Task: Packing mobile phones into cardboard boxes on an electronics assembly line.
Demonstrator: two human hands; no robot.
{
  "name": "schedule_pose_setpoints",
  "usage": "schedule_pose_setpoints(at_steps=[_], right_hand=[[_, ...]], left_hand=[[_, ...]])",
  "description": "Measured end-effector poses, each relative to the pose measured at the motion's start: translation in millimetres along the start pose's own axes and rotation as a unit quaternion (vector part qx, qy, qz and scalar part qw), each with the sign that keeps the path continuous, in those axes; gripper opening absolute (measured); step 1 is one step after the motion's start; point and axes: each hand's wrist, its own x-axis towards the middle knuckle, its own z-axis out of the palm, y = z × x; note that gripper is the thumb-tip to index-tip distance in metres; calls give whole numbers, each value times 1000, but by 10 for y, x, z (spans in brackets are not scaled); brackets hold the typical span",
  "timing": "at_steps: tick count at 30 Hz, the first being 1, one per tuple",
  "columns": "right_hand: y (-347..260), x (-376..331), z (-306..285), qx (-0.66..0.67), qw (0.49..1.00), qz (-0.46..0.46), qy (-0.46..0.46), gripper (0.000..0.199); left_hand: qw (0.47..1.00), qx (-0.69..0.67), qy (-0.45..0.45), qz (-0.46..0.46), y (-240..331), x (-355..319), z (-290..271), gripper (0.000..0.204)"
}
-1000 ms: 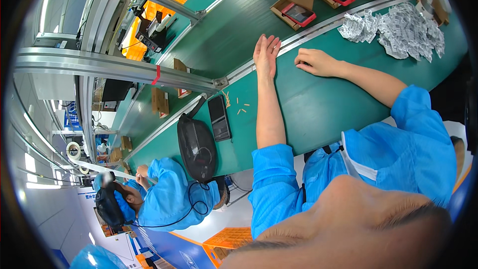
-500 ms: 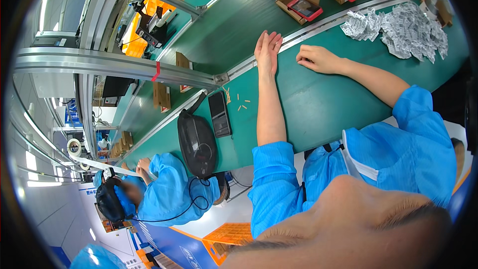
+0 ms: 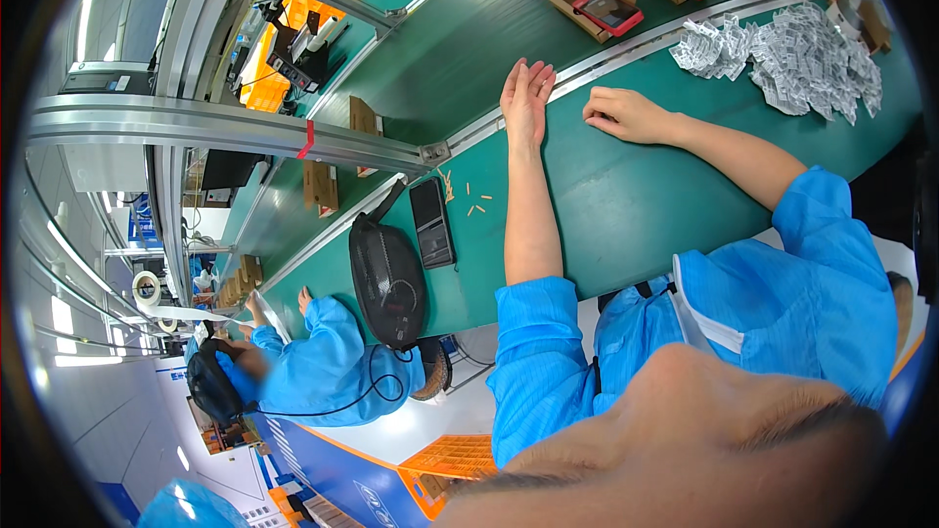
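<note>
The left hand (image 3: 526, 96) lies flat on the green table (image 3: 626, 205), fingers stretched out and a little apart, holding nothing; its fingertips reach the metal rail (image 3: 626, 44) at the far edge of the table. The right hand (image 3: 624, 114) rests just to the right of it, palm down with the fingers loosely curled, also holding nothing. To the far right of this hand is a heap of small white packets (image 3: 792, 54), near but not touching it. Beyond the rail, on the dark conveyor belt (image 3: 469, 49), stand open cardboard boxes, the nearest box (image 3: 602, 0) with a red-edged phone inside. To the left of the left forearm lie some small tan sticks (image 3: 474, 203), a black tablet (image 3: 431, 223) and a black bag (image 3: 386, 279). Further left, another person in blue clothing (image 3: 313, 372) sits at the same table
</note>
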Motion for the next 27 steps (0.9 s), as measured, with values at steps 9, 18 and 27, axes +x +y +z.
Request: schedule_pose_setpoints(at_steps=[9, 18, 27], right_hand=[[-4, 3, 21, 19, 1000, 17, -10, 6], [-33, 36, -42, 15, 999, 35, -21, 7], [39, 22, 21, 5, 1000, -14, 1, 6]], left_hand=[[899, 202, 340, 188, 260, 230, -432, 51], [613, 418, 622, 249, 1052, 907, -1602, 59], [619, 531, 458, 354, 1418, 714, -1578, 29]])
